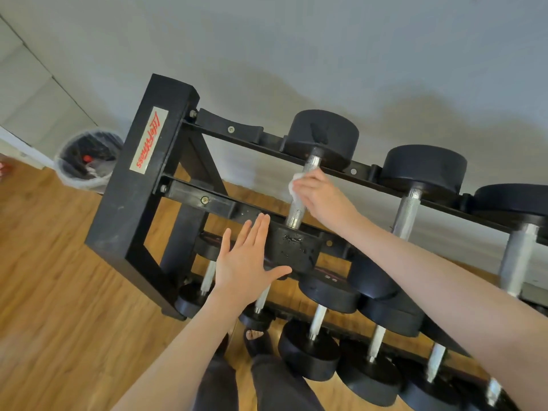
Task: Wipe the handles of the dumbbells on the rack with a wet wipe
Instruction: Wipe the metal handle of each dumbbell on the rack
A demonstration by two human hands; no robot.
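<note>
One wet wipe (294, 183) under right hand (318, 197) on handle (299, 203); left hand (247, 262) flat.

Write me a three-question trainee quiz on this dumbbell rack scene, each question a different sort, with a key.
1. True or false: the right hand presses a white wet wipe on the knurled handle of the leftmost dumbbell on the top tier.
2. Multiple choice: the left hand is A) gripping a lower handle, B) flat with straight fingers against the near head of that dumbbell, C) holding a second wipe.
3. Fill in: left of the rack, on the floor by the wall, stands a ____ with a plastic liner.

Key: 1 true; 2 B; 3 bin.
</note>
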